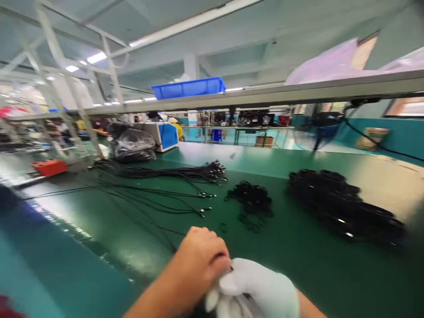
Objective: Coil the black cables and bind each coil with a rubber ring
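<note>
My left hand [202, 260], bare, is closed in a fist low in the middle of the view. A thin black cable [162, 227] runs over the table to its knuckles, and a small dark tip shows at its thumb. Against it is my right hand [258, 282] in a white glove, fingers curled and pinched; what they grip is hidden. Ahead lies a bundle of black cables [165, 171] with metal-tipped ends, a few strands loose on the near side. To its right sits a pile of small black rings [251, 198]. Farther right is a heap of coiled black cables [344, 207], blurred.
The green table [205, 152] stretches away under a shelf [265, 96] bearing a blue bin [188, 88]. On the left are a red box [49, 167], metal posts and a dark plastic bag [132, 143] beside a blue-and-white machine [165, 136]. A fan [319, 128] stands beyond the table.
</note>
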A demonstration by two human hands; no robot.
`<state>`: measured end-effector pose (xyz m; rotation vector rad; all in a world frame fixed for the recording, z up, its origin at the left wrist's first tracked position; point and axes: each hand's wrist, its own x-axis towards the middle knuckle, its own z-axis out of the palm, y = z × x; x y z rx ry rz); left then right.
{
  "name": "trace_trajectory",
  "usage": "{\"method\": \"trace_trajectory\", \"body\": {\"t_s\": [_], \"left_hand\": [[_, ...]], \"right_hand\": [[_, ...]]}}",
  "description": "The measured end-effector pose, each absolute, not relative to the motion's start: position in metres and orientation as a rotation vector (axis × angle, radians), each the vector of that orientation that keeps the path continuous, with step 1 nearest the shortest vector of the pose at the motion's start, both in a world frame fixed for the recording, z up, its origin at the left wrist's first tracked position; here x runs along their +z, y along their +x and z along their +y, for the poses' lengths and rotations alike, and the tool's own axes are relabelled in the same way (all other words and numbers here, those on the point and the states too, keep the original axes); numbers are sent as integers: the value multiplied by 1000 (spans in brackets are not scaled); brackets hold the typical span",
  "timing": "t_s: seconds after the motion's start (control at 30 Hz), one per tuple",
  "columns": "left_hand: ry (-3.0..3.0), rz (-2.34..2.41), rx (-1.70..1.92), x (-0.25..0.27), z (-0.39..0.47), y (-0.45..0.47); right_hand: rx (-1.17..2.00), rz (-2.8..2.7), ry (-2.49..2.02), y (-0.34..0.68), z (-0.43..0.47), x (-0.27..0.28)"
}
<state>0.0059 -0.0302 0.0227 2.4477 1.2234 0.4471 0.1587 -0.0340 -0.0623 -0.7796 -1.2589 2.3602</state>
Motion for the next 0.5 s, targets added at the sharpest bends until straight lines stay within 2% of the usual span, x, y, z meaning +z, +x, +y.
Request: {"method": "trace_trajectory", "body": {"t_s": [0.1, 0.23, 0.4, 0.5], "left_hand": [[2396, 1108, 382, 36, -18, 10], [2311, 833, 372, 38, -3, 10], [2213, 708, 506, 26, 6, 4], [2213, 758, 534, 21, 6, 8]], "right_hand": [[2595, -1000, -429, 155, -26, -85], [2673, -894, -169, 158, -24, -89], [2755, -935, -133, 158, -25, -91], [2686, -941, -220, 153, -26, -96]]}}
